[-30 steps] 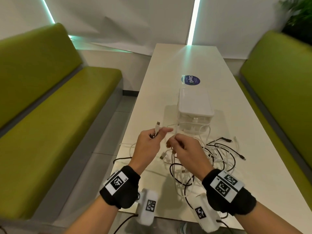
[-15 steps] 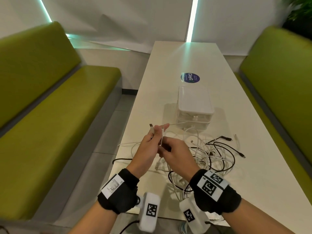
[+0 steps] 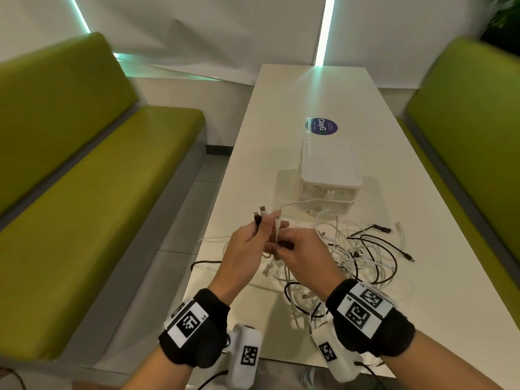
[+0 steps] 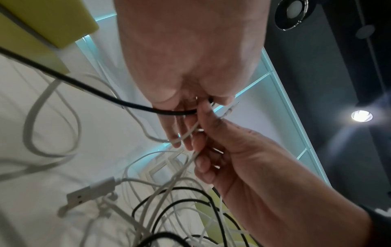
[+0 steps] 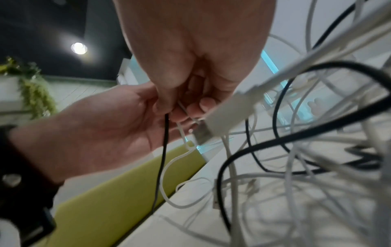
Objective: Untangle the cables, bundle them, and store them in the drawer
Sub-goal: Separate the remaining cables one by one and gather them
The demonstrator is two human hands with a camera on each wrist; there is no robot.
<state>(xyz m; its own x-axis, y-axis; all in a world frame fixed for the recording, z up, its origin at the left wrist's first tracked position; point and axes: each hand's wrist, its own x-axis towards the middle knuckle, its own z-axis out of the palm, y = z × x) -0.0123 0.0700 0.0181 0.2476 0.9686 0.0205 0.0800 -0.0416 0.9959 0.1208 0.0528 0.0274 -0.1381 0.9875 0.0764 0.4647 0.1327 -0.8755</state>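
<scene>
A tangle of white and black cables (image 3: 357,257) lies on the white table (image 3: 318,91), in front of a white two-drawer box (image 3: 329,175). My left hand (image 3: 253,237) is raised above the table's left edge and grips several cable ends, a black plug (image 3: 257,219) and a white plug (image 3: 264,211) sticking up from it. My right hand (image 3: 301,251) is pressed against it and pinches a thin white cable (image 3: 277,229). In the left wrist view a black cable (image 4: 135,105) runs into my left fingers. In the right wrist view a white USB plug (image 5: 213,127) hangs close.
Green benches (image 3: 92,192) flank the table on both sides (image 3: 472,142). A round blue sticker (image 3: 320,126) lies beyond the box. A loose black plug (image 3: 382,228) and a white cable end (image 3: 399,226) lie right of the tangle. Both drawers look closed.
Both hands have drawn together and drifted left toward the table's edge. The left hand now holds more plug ends, and the right hand has closed in on a thin white cable.
</scene>
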